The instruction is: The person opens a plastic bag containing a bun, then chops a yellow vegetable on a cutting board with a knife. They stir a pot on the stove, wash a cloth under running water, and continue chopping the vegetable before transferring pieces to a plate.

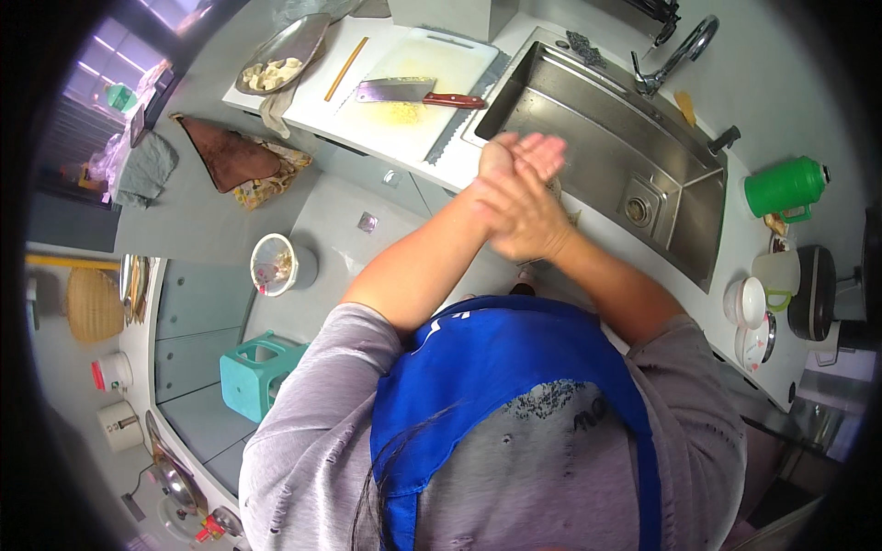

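Observation:
My left hand is palm up near the left front edge of the stainless steel sink, its fingers spread a little. Across its wrist and palm lies my right hand, slightly blurred; no object shows in either. To their left, a cleaver with a red-brown wooden handle rests on a white cutting board, beside yellowish minced bits. A wooden stick lies left of the board. Farther left, a metal tray holds several pale dough pieces.
A chrome faucet stands behind the sink. On the right counter are a green thermos jug, white bowls and a mug. A lined waste bin and a teal plastic stool stand on the floor at left.

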### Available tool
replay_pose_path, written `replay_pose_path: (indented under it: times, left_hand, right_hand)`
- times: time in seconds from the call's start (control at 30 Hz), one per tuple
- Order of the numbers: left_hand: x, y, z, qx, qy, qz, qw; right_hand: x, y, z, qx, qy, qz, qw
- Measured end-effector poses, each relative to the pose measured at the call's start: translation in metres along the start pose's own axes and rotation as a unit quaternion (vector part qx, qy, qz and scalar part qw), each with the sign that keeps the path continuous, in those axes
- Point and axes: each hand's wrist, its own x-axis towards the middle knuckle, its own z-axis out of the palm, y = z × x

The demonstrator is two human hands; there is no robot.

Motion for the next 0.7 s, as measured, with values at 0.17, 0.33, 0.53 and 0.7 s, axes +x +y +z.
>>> replay_pose_path:
  times: [0.17, 0.33, 0.53, 0.7]
  left_hand:
    - [-0.076, 0.043, -0.082, 0.270, -0.025, -0.143, 0.952]
    - [-0.202, 0.094, -0.206, 0.864, 0.331, -0.002, 0.378]
    - [-0.314, 0.080, -0.274, 0.786, 0.420, -0.125, 0.437]
    - [-0.329, 0.048, -0.275, 0.747, 0.461, -0.053, 0.477]
  right_hand:
    - [-0.048, 0.087, -0.012, -0.050, -0.178, 0.342, 0.921]
    - [-0.005, 0.124, 0.001, -0.066, -0.250, 0.378, 0.889]
    - [0.086, 0.121, 0.102, 0.026, -0.215, 0.263, 0.940]
    - [0.127, 0.139, 0.150, -0.045, -0.328, 0.236, 0.914]
